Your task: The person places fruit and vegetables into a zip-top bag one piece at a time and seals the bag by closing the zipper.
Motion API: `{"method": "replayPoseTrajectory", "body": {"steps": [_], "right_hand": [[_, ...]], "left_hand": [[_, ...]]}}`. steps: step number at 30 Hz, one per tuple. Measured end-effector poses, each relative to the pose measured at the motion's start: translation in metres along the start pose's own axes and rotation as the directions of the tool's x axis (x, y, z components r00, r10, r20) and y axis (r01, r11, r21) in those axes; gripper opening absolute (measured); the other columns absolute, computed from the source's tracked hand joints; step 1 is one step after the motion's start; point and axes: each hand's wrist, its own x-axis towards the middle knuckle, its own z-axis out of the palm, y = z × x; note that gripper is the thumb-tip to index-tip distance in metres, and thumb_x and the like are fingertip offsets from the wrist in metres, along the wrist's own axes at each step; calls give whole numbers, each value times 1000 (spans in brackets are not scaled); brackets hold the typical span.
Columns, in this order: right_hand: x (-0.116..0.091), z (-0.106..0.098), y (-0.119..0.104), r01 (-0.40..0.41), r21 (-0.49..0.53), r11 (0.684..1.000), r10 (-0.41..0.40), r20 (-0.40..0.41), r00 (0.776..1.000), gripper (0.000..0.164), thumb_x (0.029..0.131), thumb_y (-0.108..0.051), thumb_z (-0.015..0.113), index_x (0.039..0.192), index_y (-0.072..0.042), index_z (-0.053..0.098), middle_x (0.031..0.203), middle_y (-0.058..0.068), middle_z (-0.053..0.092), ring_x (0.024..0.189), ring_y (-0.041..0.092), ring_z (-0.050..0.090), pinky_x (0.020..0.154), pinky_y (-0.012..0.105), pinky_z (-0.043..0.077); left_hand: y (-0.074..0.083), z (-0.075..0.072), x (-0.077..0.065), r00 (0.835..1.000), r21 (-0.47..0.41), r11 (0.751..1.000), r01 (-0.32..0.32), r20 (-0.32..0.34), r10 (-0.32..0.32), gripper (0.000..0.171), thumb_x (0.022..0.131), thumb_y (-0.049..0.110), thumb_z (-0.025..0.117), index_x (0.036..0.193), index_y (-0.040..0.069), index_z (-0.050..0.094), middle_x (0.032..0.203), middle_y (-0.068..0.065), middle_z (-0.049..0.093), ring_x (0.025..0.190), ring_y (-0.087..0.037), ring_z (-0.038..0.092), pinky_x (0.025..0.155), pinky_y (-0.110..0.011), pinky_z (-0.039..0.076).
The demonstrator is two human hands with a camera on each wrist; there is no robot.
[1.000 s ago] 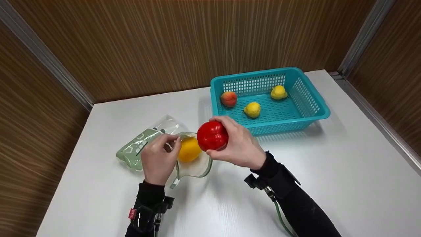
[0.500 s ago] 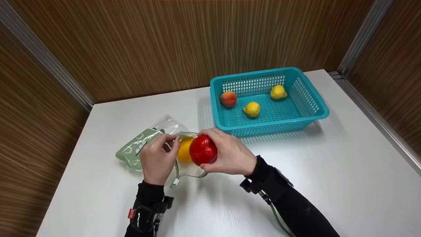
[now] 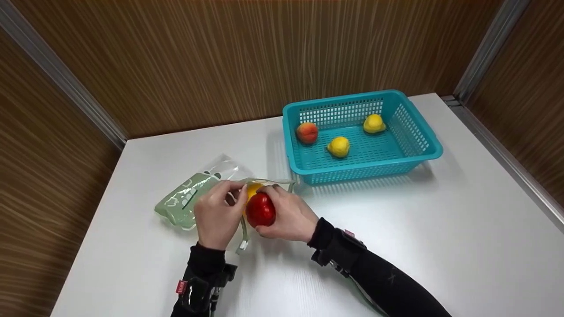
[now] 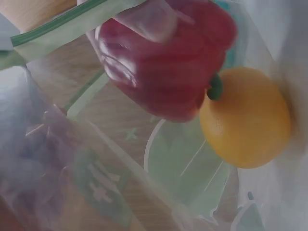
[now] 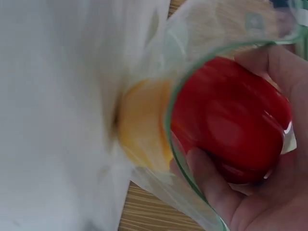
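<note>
My left hand (image 3: 218, 218) pinches the rim of a clear zip bag (image 3: 187, 204) with green print, holding its mouth apart. A glossy red bell pepper (image 3: 261, 210) sits in the grip of my right hand (image 3: 293, 215) at that mouth. In the right wrist view the bag's green-edged rim (image 5: 174, 103) curves around the pepper, which is partly inside. Within the bag lies a round yellow-orange fruit (image 4: 245, 118). Through the film in the left wrist view, the pepper's green stem (image 4: 214, 87) appears against this fruit; whether they touch I cannot tell.
Behind and to the right stands a teal plastic basket (image 3: 365, 163). It holds a peach (image 3: 307, 133) and two lemons, one nearer (image 3: 339, 147) and one farther back (image 3: 374, 123). Wood-grain panels (image 3: 264, 57) enclose the white table (image 3: 396, 229).
My right hand has carried the bell pepper left and down into the bag's mouth, now covering much of the yellow-orange fruit. The bag's rim has shifted; my left hand keeps its pinch.
</note>
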Motion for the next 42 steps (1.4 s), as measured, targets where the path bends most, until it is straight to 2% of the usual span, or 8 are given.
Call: {"method": "replayPoseTrajectory", "body": {"steps": [5, 12, 25, 34, 38, 42], "right_hand": [[4, 13, 3, 6, -21, 1000, -6, -21, 1000, 73, 71, -44, 76, 130, -13, 46, 121, 5, 61, 105, 18, 64, 87, 32, 57], [8, 24, 10, -22, 12, 1000, 22, -12, 1000, 76, 70, -38, 78, 134, -14, 44, 121, 8, 58, 106, 20, 63, 89, 32, 56], [19, 31, 16, -37, 73, 997, 35, 17, 999, 75, 72, -34, 77, 135, -15, 41, 126, 10, 53, 110, 21, 61, 95, 32, 53], [23, 34, 16, 36, 75, 997, -34, -18, 999, 55, 83, -28, 71, 131, -13, 50, 113, 10, 60, 89, 18, 61, 76, 27, 51], [22, 34, 17, 50, 66, 997, -49, -17, 999, 54, 84, -27, 70, 132, -12, 50, 111, 10, 61, 88, 17, 59, 75, 27, 50], [22, 31, 15, 38, 63, 997, -38, 6, 999, 55, 84, -28, 69, 133, -13, 50, 114, 9, 61, 94, 19, 62, 81, 29, 52]], "left_hand": [[4, 3, -2, 999, -6, 1000, -28, 17, 28, 5, 82, 15, 70, 81, 11, 72, 67, 0, 66, 56, -13, 60, 50, -22, 47], [6, 5, -4, 999, 10, 1000, -19, 38, 18, 5, 83, 16, 70, 79, 14, 69, 65, 3, 63, 55, -11, 58, 50, -19, 45], [6, 6, -4, 999, -8, 1000, -14, 52, 15, 5, 83, 16, 70, 79, 13, 69, 65, 2, 63, 55, -19, 61, 50, -20, 44], [4, 4, -4, 999, -5, 999, -32, 38, 32, 5, 82, 15, 70, 78, 13, 69, 63, 3, 61, 52, -13, 57, 49, -18, 40], [4, 3, -4, 999, -6, 999, -34, 40, 35, 4, 82, 15, 70, 80, 12, 70, 63, 3, 61, 53, -11, 56, 49, -18, 40], [2, 2, -3, 999, -1, 1000, -31, 33, 31, 4, 82, 15, 70, 80, 12, 70, 64, 2, 63, 54, -11, 57, 49, -19, 41]]}}
